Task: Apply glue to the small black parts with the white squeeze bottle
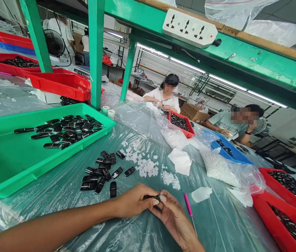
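Note:
My left hand [134, 202] pinches a small black plastic piece [158, 198] between thumb and fingers. My right hand [176, 218] is closed on the other end of the same piece, thumb and fingertips pressed together there. Whether a tiny white part is between those fingertips I cannot make out. Beyond my left hand lies a loose pile of similar black pieces [103, 170], oblong and glossy. Small translucent white parts [146, 167] are scattered past my hands, with a heap of finer ones [170, 179] nearer. A pink-handled screwdriver [188, 204] lies right of my right hand.
A green tray [6, 182] with black pieces stands at left. On the right are a small white bottle [202, 194], a bag of white parts [220, 169] and red trays [262, 199]. A green frame with a power strip [190, 28] crosses above. Two people sit opposite.

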Available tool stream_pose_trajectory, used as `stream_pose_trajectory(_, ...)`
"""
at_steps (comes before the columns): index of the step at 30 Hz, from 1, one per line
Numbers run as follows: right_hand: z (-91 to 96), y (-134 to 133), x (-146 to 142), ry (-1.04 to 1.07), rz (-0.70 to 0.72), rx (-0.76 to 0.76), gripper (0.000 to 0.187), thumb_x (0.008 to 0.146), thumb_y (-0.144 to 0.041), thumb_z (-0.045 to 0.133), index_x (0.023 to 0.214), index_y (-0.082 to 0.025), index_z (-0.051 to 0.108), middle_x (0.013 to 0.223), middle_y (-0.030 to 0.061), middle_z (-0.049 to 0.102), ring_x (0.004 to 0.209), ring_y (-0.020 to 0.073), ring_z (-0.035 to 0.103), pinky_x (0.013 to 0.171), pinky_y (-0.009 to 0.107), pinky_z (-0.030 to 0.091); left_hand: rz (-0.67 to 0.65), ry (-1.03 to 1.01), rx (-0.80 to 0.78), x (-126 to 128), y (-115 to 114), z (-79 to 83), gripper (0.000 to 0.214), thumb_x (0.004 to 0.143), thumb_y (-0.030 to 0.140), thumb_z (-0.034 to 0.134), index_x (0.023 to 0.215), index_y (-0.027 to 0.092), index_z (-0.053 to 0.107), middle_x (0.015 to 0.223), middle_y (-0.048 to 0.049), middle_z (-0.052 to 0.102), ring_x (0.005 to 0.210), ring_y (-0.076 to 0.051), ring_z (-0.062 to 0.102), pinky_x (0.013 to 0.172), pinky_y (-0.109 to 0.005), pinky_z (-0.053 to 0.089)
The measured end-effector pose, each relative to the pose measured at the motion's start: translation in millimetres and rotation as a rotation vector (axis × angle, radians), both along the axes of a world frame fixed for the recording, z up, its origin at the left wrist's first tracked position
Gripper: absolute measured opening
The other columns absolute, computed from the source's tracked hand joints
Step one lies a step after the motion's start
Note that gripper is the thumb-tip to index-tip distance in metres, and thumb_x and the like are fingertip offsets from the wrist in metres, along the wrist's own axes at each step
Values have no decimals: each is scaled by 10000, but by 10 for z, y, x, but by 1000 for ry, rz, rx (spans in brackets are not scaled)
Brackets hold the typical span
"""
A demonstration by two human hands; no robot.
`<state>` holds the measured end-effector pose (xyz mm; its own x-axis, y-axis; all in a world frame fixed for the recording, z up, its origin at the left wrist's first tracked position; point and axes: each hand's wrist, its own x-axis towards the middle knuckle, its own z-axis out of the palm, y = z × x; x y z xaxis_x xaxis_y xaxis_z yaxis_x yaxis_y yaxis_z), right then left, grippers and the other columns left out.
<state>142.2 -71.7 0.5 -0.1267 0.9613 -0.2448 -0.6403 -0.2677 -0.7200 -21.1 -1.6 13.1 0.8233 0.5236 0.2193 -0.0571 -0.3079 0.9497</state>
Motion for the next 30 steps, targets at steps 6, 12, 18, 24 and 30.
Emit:
stream_pose_trajectory(6, -3, 0, -26, -47, -33, 19, 15, 814, -185, 616, 825, -191, 624, 762, 11, 654, 724, 141, 616, 774, 331, 462, -54, -23, -278, 41, 26, -62, 375, 839, 461, 519, 837, 120, 677, 610, -7, 535, 539, -111, 443, 506, -193, 337)
stream_pose_trajectory(12, 11, 7, -59, -187, -122, 41, 117, 834, -290, 593, 829, -177, 624, 642, -17, 609, 587, 112, 592, 653, 265, 488, -138, -97, -810, 46, 36, -14, 503, 849, 540, 452, 790, 88, 664, 691, -56, 595, 570, -108, 513, 647, -247, 425)
stream_pose_trajectory(18, -4, 5, -61, -326, -171, 74, 158, 844, -342, 564, 834, -195, 620, 643, -19, 604, 580, 116, 582, 660, 269, 476, -144, -126, -970, 56, 67, -57, 526, 825, 567, 471, 766, 76, 651, 700, -85, 630, 571, -120, 558, 677, -270, 434)
stream_pose_trajectory(24, -112, 13, -4, -675, -289, 138, 288, 737, -377, 670, 964, -200, 660, 744, 20, 655, 658, 162, 595, 669, 293, 482, -160, -111, -895, 24, 87, -64, 309, 773, 384, 650, 855, 88, 688, 723, -54, 624, 585, -84, 542, 634, -207, 411)
stream_pose_trajectory(30, -196, 23, -112, -798, -380, 128, 375, 663, -447, 697, 912, -168, 680, 697, 53, 674, 621, 200, 597, 593, 297, 489, -67, -84, -850, 31, 67, -130, 324, 710, 419, 693, 795, 107, 700, 646, -31, 590, 552, -85, 515, 556, -198, 389)
